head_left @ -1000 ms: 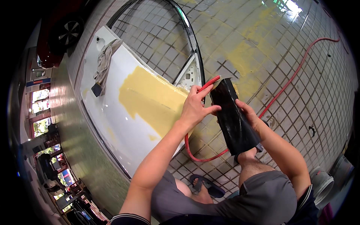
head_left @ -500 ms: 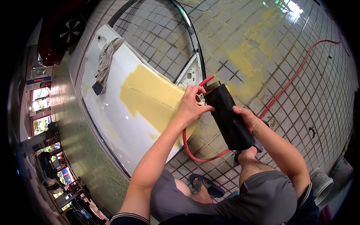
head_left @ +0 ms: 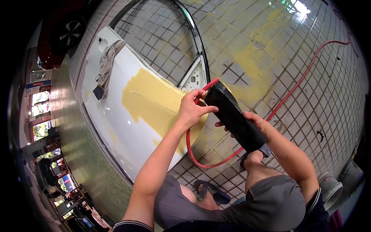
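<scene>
A flat block wrapped in a black sheet that looks like sandpaper (head_left: 236, 118) is held tilted in front of me. My right hand (head_left: 253, 123) is closed round its right side, thumb on top and fingertips showing beyond its left edge. My left hand (head_left: 192, 109) is closed at the upper end, fingers around a red hose (head_left: 211, 83) and thumb tip against the black sheet. The hose's free end points up past the block. Beneath lies a white car door (head_left: 119, 83) with a yellow filler patch (head_left: 145, 96), partly hidden by my left hand.
A grey rag (head_left: 110, 63) and a small dark block (head_left: 99, 92) lie on the door. The hose runs right across the tiled floor (head_left: 301, 116), which has yellow stains. Buckets (head_left: 330, 188) stand at lower right. A red car (head_left: 58, 42) is at upper left.
The black-wrapped block has turned slightly, so its upper end sits farther left and its brownish end no longer shows. My right hand's fingertips have come into view under it.
</scene>
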`<move>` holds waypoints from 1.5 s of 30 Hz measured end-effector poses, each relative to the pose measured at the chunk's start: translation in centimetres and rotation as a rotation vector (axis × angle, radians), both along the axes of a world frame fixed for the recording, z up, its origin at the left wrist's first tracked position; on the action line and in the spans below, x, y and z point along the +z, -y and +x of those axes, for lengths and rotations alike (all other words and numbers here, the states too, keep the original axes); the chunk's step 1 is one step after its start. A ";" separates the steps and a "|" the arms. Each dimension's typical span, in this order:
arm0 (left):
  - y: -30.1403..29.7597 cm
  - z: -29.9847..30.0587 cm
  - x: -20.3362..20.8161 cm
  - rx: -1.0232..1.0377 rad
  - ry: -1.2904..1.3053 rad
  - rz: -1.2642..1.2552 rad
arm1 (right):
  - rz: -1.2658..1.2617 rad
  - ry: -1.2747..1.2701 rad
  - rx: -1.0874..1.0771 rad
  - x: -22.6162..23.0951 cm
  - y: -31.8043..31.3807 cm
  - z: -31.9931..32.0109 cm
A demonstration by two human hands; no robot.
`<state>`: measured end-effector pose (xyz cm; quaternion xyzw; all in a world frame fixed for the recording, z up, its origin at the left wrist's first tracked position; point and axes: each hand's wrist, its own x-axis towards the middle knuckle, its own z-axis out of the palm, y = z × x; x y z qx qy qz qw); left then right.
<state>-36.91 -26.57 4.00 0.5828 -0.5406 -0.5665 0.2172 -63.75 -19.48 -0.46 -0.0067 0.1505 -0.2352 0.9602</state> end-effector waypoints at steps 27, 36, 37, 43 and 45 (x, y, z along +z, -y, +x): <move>1.2 18.5 5.5 -0.530 0.855 -0.489 | -0.336 -0.677 0.036 -2.8 0.5 3.2; -4.1 25.1 -2.0 -0.096 0.714 -0.776 | -1.689 -1.406 -0.097 -1.2 0.9 7.2; -4.3 25.4 -2.2 -0.062 0.729 -0.776 | -1.742 -1.400 -0.118 -1.0 1.1 7.7; -4.2 26.9 -3.8 0.358 0.771 -0.749 | -1.922 -1.458 0.133 -1.4 1.6 11.4; -4.1 27.8 -4.3 0.523 0.771 -0.712 | -1.996 -1.470 0.179 -1.8 1.7 11.9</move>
